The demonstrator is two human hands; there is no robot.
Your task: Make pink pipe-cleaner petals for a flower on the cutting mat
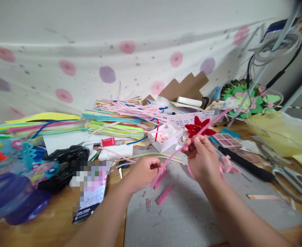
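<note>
A long pink pipe cleaner [212, 122] runs slantwise from lower left to upper right above the grey cutting mat [181, 219]. My right hand [203, 157] pinches it near its middle between thumb and fingers. Closed around its lower end is my left hand [147, 173], fingertips curled and partly hidden. Short cut pink pipe cleaner pieces [164, 194] lie on the mat just below the left hand. Behind the right hand rests a red pipe cleaner flower [199, 127]. Looped pink pieces [228, 165] sit to the right of that hand.
Bundles of coloured pipe cleaners [120, 128] are piled at the back left, near a white box [163, 142]. A phone [94, 192] and purple container [14, 199] stand left. Scissors [292, 181] and a black-handled tool [246, 164] lie right.
</note>
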